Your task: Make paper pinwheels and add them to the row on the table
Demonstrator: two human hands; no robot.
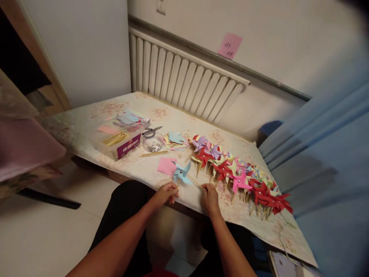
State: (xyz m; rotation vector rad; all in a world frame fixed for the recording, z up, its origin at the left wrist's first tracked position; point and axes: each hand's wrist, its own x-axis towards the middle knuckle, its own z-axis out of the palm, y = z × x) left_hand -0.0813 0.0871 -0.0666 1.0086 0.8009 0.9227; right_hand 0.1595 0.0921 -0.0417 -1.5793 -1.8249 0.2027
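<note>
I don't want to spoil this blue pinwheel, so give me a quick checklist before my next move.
1. Right hand gripping the thin stick: ok.
2. Left hand holding firmly, just below the blue pinwheel: cannot tell, its grip is too small to make out.
3. Thin stick joined to the blue pinwheel: cannot tell.
4. Pink paper clear of the blue pinwheel: not ok, they overlap in this view.
5. Scissors away from both hands: ok.

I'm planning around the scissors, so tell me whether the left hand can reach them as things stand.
Probably yes: the scissors look uncovered, and the left hand could likely pass over the pink paper, loose sticks and round dish between them, all lying low.
</note>
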